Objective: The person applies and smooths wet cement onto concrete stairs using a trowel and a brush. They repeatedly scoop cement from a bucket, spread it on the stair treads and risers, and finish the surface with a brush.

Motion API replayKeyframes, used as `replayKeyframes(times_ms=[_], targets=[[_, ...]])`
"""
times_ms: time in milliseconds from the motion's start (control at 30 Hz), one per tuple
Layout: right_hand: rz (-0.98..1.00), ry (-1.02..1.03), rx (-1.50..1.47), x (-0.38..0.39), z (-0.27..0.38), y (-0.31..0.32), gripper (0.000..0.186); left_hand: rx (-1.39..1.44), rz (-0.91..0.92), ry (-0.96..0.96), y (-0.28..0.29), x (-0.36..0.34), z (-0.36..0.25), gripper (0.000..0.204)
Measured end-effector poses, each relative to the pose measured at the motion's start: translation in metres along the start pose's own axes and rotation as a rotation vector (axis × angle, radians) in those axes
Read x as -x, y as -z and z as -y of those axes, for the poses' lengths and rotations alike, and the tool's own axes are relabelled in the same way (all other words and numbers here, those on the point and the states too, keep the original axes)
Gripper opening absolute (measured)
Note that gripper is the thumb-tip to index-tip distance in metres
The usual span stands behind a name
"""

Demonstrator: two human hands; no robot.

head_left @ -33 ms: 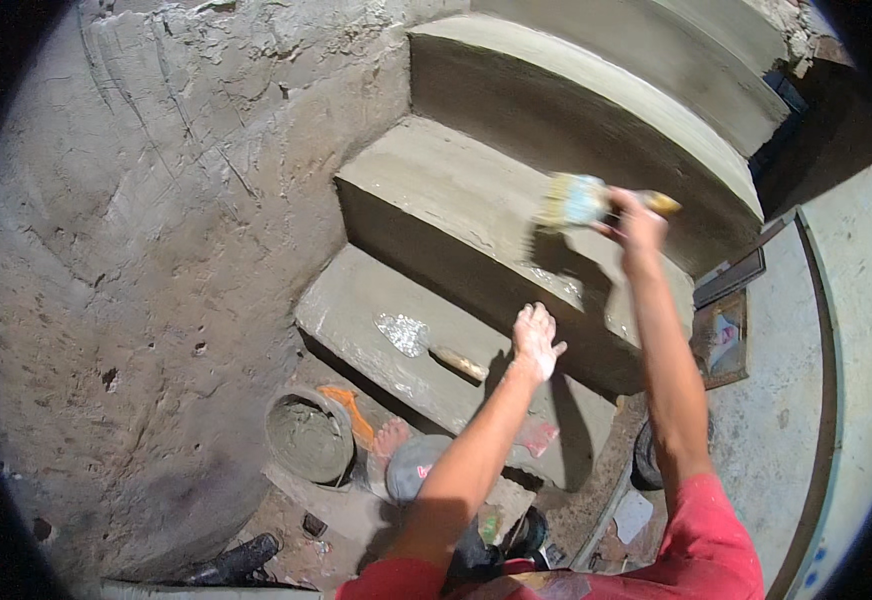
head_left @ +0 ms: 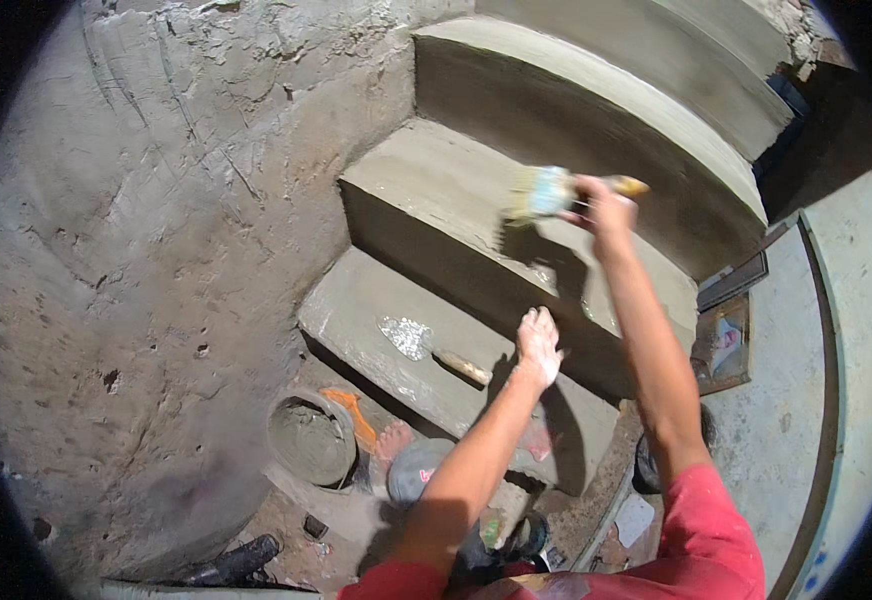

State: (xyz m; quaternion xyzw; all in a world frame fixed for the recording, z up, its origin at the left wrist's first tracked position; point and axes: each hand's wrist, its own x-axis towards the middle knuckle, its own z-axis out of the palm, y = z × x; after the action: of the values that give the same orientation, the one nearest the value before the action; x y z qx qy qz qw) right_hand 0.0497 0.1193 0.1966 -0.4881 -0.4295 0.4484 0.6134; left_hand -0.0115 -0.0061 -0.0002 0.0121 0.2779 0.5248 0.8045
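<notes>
Red-sleeved right grip (head_left: 608, 208) pinches the wide brush (head_left: 548, 190) beside its head, above the second step (head_left: 421, 170). Brush: probably light, soft-bristled, stiff-handled; hold at the handle's neck. Left grip (head_left: 540, 345), visibly unloaded, fingers slightly parted, sits below that step's front edge.

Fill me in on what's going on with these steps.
A person in a red shirt grips a wide brush in the right hand, over the tread of a grey step; the brush is blurred, so I can't tell whether its bristles touch. The left hand is empty, in front of that step's riser. On the step below lies a trowel, and a bucket holding grey mix stands lower down at the left.
</notes>
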Motion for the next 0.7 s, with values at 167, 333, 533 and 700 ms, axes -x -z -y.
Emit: replayKeyframes(times_ms=[167, 333, 533, 700], targets=[[0.172, -0.196, 0.077, -0.042, -0.069, -0.16, 0.018, 0.098, 0.225, -0.047, 0.016, -0.022, 0.011, 0.052], [0.273, -0.238, 0.146, -0.046, -0.071, -0.089, 0.01, 0.067, -0.057, 0.078, -0.002, -0.024, 0.001, 0.077], [-0.047, 0.05, 0.607, -0.041, -0.015, 0.007, 0.017, 0.038, 0.081, -0.032, -0.012, -0.004, 0.004, 0.081], [0.347, 0.113, 0.201, -0.036, -0.031, -0.061, 0.021, 0.108, -0.046, -0.004, -0.014, -0.007, 0.007, 0.078]])
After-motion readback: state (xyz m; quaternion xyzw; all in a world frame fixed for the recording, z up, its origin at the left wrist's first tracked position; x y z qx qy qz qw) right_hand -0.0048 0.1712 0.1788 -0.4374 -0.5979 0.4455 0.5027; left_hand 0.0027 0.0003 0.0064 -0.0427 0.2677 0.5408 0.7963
